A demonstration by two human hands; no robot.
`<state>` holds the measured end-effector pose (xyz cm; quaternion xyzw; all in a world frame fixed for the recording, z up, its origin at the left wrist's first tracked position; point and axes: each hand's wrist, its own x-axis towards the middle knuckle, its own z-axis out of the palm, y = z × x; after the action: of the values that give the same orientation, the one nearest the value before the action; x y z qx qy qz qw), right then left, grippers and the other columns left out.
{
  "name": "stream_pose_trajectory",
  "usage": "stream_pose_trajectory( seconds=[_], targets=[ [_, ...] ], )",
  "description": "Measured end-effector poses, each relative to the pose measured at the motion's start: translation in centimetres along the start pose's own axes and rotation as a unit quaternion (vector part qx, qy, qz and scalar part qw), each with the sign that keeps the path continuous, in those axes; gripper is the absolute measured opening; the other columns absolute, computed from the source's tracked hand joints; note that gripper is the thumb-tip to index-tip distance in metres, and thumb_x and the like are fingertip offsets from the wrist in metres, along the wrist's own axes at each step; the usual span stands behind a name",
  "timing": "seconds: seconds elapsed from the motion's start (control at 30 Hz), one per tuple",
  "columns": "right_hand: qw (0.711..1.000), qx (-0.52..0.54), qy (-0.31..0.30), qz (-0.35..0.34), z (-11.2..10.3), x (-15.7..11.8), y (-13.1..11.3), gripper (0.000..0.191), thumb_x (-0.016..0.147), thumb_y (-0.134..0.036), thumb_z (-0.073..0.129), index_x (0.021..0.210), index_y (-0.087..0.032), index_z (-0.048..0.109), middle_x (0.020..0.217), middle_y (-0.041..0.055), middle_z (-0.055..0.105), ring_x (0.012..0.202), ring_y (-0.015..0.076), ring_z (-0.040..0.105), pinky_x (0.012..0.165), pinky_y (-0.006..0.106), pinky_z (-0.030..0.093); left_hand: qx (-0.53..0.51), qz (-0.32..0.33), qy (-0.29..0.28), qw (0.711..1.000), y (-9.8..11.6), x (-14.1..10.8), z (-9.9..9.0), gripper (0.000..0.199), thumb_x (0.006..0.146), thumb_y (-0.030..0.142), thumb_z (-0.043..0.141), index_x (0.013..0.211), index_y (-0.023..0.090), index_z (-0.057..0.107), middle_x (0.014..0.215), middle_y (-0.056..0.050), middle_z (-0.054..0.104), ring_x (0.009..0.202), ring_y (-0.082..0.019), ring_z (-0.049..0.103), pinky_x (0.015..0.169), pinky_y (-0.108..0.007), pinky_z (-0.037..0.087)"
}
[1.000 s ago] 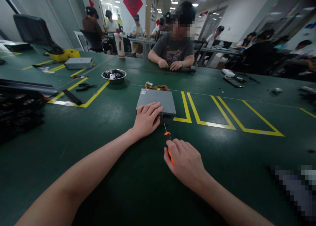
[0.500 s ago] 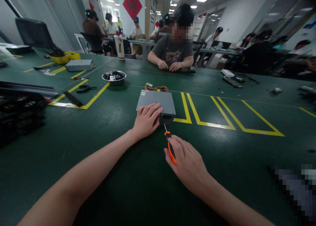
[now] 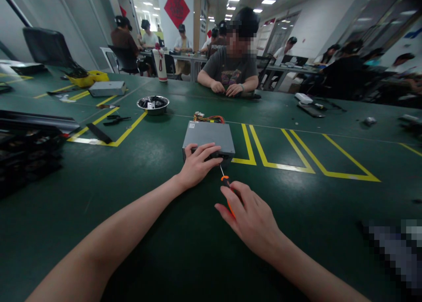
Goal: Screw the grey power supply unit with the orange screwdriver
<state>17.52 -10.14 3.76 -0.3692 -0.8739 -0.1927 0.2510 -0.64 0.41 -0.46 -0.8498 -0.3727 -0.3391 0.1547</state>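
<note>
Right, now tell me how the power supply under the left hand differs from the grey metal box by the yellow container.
The power supply has coloured wires at its far edge; the metal box shows none. The left hand rests on the power supply, while no hand touches the metal box. Both are grey, flat-topped and on the green table.

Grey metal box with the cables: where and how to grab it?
I'd grip the grey metal box by its left and right sides, one hand each, coming from the near side. It lies flat with a broad, plain top, and the cables bunch at the far edge. The right hand holds the screwdriver, so free it first.
</note>
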Motion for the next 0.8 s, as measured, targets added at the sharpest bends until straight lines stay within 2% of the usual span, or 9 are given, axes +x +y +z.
stream_pose_trajectory(
  seconds=[0.07,0.17,0.23,0.33,0.5,0.6,0.67,0.8],
  targets=[
    [0.999,0.014,0.026,-0.018,-0.1,-0.1,-0.1,0.024,0.082,-0.020,0.053,0.102,-0.008,0.056,0.093,0.0141,0.062,0.081,0.0174,0.058,0.065,0.029,0.051,-0.004,-0.011,-0.001,1.000,0.1,0.1,0.1,0.019,0.089,0.025,0.045,0.098,0.031,0.061,0.127,0.000,0.054,0.120,-0.018,0.044,0.093,-0.042,0.025],
    [0.996,0.035,0.055,-0.059,0.0,-0.4,-0.1,0.023,0.079,-0.009,0.054,0.102,-0.011,0.056,0.102,0.0128,0.063,0.095,0.0193,0.056,0.078,0.033,0.050,-0.008,-0.026,-0.003,1.000,0.2,0.1,0.0,0.019,0.089,0.024,0.044,0.097,0.028,0.061,0.127,-0.002,0.054,0.119,-0.019,0.046,0.093,-0.042,0.025],
    [0.994,0.049,0.056,-0.083,0.2,-0.4,-0.1,0.021,0.078,-0.008,0.054,0.098,-0.012,0.058,0.107,0.0120,0.062,0.103,0.0205,0.053,0.083,0.034,0.049,-0.011,-0.038,-0.003,0.999,0.3,0.2,-0.2,0.023,0.088,0.022,0.042,0.106,0.025,0.057,0.130,-0.005,0.051,0.118,-0.020,0.046,0.093,-0.041,0.026],
    [0.991,0.064,0.043,-0.106,0.8,-0.4,0.2,0.016,0.079,-0.011,0.053,0.094,-0.016,0.058,0.111,0.0121,0.059,0.112,0.0228,0.048,0.085,0.037,0.048,-0.006,-0.065,-0.003,0.998,0.3,0.4,-0.6,0.041,0.084,0.018,0.042,0.125,0.021,0.043,0.136,-0.007,0.043,0.118,-0.021,0.044,0.095,-0.040,0.029],
    [0.991,0.072,0.051,-0.097,1.8,-0.5,0.8,0.019,0.078,-0.016,0.056,0.097,-0.018,0.053,0.115,0.0128,0.051,0.119,0.0267,0.042,0.087,0.041,0.047,0.021,-0.064,-0.012,0.998,0.2,0.6,-0.9,0.044,0.085,0.020,0.041,0.129,0.023,0.041,0.137,-0.005,0.043,0.119,-0.022,0.044,0.097,-0.040,0.028],
    [0.985,0.103,0.074,-0.121,2.1,-0.7,1.2,0.029,0.077,-0.009,0.054,0.105,-0.014,0.047,0.118,0.0152,0.047,0.119,0.0262,0.042,0.089,0.039,0.047,0.023,-0.066,-0.002,0.998,0.2,0.6,-0.8,0.040,0.087,0.021,0.041,0.126,0.025,0.045,0.134,-0.003,0.047,0.123,-0.022,0.041,0.101,-0.043,0.021],
    [0.983,0.129,0.088,-0.101,2.2,-0.7,1.4,0.034,0.077,-0.005,0.051,0.109,-0.011,0.041,0.124,0.0181,0.040,0.121,0.0262,0.040,0.090,0.039,0.048,0.017,-0.075,0.003,0.997,0.3,0.6,-0.7,0.037,0.087,0.022,0.041,0.124,0.027,0.047,0.131,-0.002,0.050,0.121,-0.021,0.043,0.102,-0.044,0.019],
    [0.983,0.130,0.110,-0.074,2.1,-0.6,1.5,0.034,0.075,-0.005,0.051,0.107,-0.013,0.040,0.126,0.0169,0.033,0.120,0.0265,0.040,0.088,0.040,0.049,-0.004,-0.094,0.004,0.996,0.2,0.7,-0.7,0.033,0.088,0.022,0.042,0.119,0.029,0.052,0.126,-0.001,0.054,0.116,-0.020,0.047,0.097,-0.043,0.024]
  ],
)
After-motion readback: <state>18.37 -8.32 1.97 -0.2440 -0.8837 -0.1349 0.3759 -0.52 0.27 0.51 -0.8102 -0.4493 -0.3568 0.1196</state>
